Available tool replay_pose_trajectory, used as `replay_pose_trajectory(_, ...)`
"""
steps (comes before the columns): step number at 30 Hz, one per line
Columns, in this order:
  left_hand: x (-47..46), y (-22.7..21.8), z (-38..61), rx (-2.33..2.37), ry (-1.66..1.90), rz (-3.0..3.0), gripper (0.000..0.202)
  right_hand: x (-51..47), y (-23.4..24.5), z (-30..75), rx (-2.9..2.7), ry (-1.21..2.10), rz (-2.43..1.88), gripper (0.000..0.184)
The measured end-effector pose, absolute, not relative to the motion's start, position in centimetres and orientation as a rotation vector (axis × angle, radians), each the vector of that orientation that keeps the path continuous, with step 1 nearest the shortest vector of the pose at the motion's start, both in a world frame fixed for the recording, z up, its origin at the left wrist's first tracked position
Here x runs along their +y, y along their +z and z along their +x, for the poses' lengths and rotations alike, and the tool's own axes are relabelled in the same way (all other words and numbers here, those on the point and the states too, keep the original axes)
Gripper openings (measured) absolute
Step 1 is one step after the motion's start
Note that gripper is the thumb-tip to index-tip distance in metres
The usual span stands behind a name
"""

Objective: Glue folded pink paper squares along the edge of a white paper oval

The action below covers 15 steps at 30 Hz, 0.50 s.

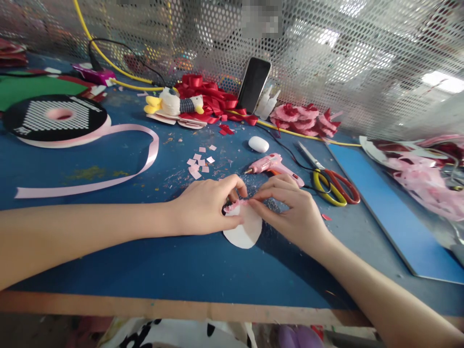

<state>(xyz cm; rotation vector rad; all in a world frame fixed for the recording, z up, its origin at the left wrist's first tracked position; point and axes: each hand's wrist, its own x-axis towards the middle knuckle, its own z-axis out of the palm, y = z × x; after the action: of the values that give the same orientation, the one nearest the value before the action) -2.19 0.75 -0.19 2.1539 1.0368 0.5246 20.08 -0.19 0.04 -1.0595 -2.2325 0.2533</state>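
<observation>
A white round disc (pixel 245 231) lies on the blue table (pixel 145 261), with a small bunch of pink ribbon pieces (pixel 234 206) at its upper edge. My left hand (pixel 206 205) rests on the disc's left side, its thumb and fingers pinched together on the pink ribbon. My right hand (pixel 293 212) comes in from the right, fingertips pressed on the same pink pieces. Just behind my hands lies a pink glue gun (pixel 271 166). Small cut pink squares (pixel 199 163) are scattered behind my left hand.
A pink ribbon strip (pixel 108 164) runs from a black spool (pixel 54 118) at left. Scissors (pixel 331 181) lie right of the glue gun. Behind are red ribbon (pixel 210 99), a plush toy (pixel 174 104), a leaning phone (pixel 253 86), red-pink flowers (pixel 304 120), a mesh wall.
</observation>
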Motion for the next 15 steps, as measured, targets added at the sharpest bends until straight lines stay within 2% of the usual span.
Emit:
replay_pose_trajectory(10,0.76,-0.14,-2.2,1.044,0.512,2.147,0.036,-0.3,0.48,20.22,-2.222,0.345,-1.072,0.005)
replay_pose_trajectory(15,0.73,-0.1,-2.22,1.051,0.504,2.141,0.037,-0.15,0.34,19.97,-2.249,0.314,-1.033,0.009)
